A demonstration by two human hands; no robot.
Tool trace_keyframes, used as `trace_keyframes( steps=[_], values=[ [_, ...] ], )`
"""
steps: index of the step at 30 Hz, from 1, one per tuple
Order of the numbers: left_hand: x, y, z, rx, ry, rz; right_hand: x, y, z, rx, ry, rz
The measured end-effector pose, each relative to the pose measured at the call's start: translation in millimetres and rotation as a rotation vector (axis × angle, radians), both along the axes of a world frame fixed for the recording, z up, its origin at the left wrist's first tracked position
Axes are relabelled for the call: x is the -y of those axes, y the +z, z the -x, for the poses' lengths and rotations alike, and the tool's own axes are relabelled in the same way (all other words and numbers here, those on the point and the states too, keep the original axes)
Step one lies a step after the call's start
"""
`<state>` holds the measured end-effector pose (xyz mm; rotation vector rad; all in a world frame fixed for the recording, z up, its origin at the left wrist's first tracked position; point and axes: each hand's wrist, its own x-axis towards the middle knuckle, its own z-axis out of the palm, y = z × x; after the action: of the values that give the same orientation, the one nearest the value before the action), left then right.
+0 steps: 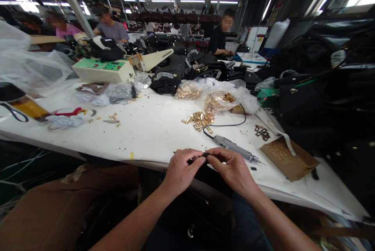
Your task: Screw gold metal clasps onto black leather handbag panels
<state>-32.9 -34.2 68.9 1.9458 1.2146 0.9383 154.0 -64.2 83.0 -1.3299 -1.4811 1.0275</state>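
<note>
At the table's near edge, my left hand point(181, 169) and my right hand point(231, 167) meet, thumbs and fingertips pinched on a narrow black strip point(206, 155). Most of the strip is hidden by the fingers, so I cannot tell whether it belongs to the black bag point(191, 232) on my lap. Just beyond my right hand lies a grey electric screwdriver point(234, 147), its bit pointing right and its cord running back. Behind it is a heap of gold metal fittings point(201, 119). A small black piece point(253, 168) rests near the bit.
Right of the screwdriver stands a cardboard box point(303, 164) of small gold parts, with darker metal frames point(262, 133) beside it. Plastic bags of fittings point(218, 101), black bags point(165, 81) and a cream machine point(102, 72) line the back. Co-workers sit beyond.
</note>
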Motion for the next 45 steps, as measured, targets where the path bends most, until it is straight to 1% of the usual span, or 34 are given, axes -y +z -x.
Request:
trace_keyframes(
  steps=[3,5,7,11,14,16,18,22,27,29,35,43,45],
  values=[
    [0.8,3.9,-3.2,-0.007,0.020,0.003,-0.2,2.3,0.2,0.077,-0.049,-0.082],
    [1.6,7.3,-5.8,-0.014,0.052,0.011,-0.1,2.5,0.7,0.100,-0.066,-0.104],
    [2.1,11.4,-8.7,-0.007,0.063,0.035,0.5,1.6,1.4,0.110,-0.075,-0.104],
    [2.6,18.6,-14.3,-0.007,0.034,0.107,2.3,-1.8,4.2,0.115,-0.106,-0.110],
    [2.3,19.4,-17.0,-0.047,0.069,0.123,2.3,-4.4,6.1,0.098,-0.135,-0.090],
    [1.2,18.1,-16.9,-0.069,0.087,0.135,1.1,-5.3,6.2,0.082,-0.138,-0.048],
    [-1.1,16.7,-15.2,-0.067,0.055,0.157,-0.8,-5.0,5.1,0.063,-0.132,0.003],
    [-7.4,16.8,-10.2,-0.072,-0.068,0.194,-3.9,-2.0,0.5,0.007,-0.083,0.065],
    [-10.5,20.1,-9.0,-0.160,-0.079,0.196,-0.5,-0.1,-3.6,-0.015,0.013,0.108],
    [-10.3,20.6,-9.9,-0.178,-0.085,0.190,2.7,-0.8,-3.3,0.030,0.004,0.095],
    [-10.3,18.8,-11.1,-0.206,-0.106,0.171,7.4,-3.7,3.5,0.121,-0.108,0.087],
    [-14.6,15.5,-11.6,-0.097,-0.130,0.215,1.5,-8.4,5.1,0.148,-0.122,0.078],
    [-16.8,14.4,-10.2,-0.073,-0.171,0.239,0.2,-10.9,3.7,0.128,-0.111,0.082]
  ],
)
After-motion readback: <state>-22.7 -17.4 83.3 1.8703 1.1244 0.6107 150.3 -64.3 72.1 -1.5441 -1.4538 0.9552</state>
